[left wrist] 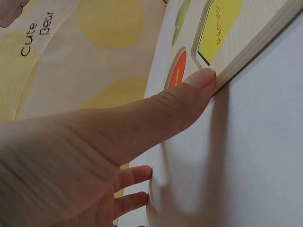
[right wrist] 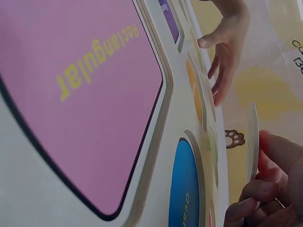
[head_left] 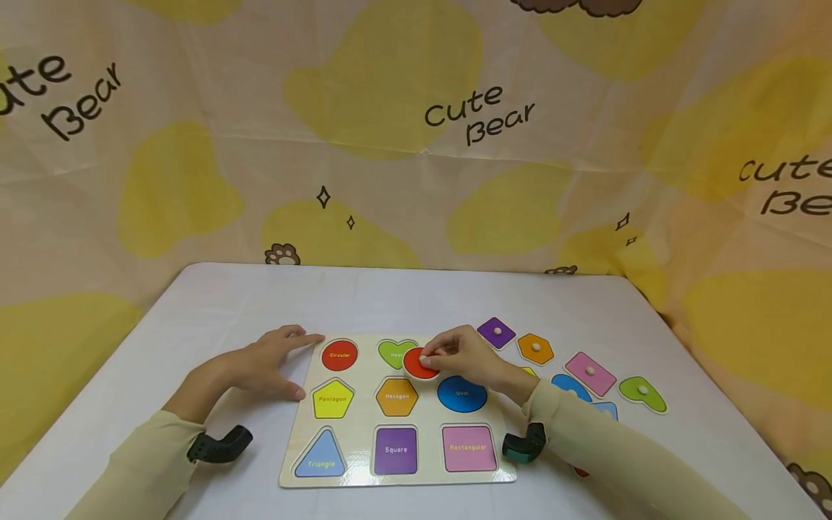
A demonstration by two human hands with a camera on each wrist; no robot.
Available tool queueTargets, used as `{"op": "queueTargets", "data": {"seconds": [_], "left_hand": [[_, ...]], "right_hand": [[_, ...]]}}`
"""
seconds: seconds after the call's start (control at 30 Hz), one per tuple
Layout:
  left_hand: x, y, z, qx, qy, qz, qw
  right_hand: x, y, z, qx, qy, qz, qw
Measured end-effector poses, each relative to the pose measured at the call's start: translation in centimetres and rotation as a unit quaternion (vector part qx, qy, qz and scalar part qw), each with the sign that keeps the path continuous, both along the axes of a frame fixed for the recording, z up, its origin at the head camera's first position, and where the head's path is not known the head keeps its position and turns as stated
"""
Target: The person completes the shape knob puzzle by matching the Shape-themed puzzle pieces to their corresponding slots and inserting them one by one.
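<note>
A wooden shape puzzle board [head_left: 360, 433] lies on the table, its recesses labelled with shape names. My left hand [head_left: 263, 365] is at its left side, index fingertip at the far corner and thumb touching the edge; the left wrist view shows the thumb [left wrist: 189, 90] near the yellow pentagon recess [left wrist: 218, 33]. My right hand [head_left: 469, 360] pinches a red round puzzle piece [head_left: 413, 365] by the middle. In the head view it overlaps the green heart recess [head_left: 388, 353]; in the right wrist view the piece [right wrist: 253, 142] stands edge-on above the board. The red circular recess [head_left: 340, 355] is at the far left.
Right of the board lie several knobbed pieces: a purple diamond-turned square [head_left: 496, 332], an orange hexagon [head_left: 535, 349], a pink rectangle [head_left: 590, 374], a green heart-like piece [head_left: 643, 393] and a blue piece [head_left: 570, 386]. My right forearm partly covers others. A printed cloth [head_left: 390, 180] hangs behind the table.
</note>
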State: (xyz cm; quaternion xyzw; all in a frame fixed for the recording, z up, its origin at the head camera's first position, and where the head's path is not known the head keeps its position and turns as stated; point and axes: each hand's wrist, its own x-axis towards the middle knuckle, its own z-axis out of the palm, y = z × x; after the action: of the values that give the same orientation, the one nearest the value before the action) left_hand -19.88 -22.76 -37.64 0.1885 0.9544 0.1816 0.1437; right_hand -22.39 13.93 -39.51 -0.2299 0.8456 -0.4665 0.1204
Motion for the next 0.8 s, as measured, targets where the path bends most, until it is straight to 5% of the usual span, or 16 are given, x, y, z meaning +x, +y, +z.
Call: {"op": "queueTargets", "data": {"seconds": [0.8], "left_hand": [[-0.2, 0.1, -0.3, -0.002, -0.003, 0.003, 1.0]], "right_hand": [[-0.9, -4.1, -0.3, -0.035, -0.033, -0.006, 0.9988]]}}
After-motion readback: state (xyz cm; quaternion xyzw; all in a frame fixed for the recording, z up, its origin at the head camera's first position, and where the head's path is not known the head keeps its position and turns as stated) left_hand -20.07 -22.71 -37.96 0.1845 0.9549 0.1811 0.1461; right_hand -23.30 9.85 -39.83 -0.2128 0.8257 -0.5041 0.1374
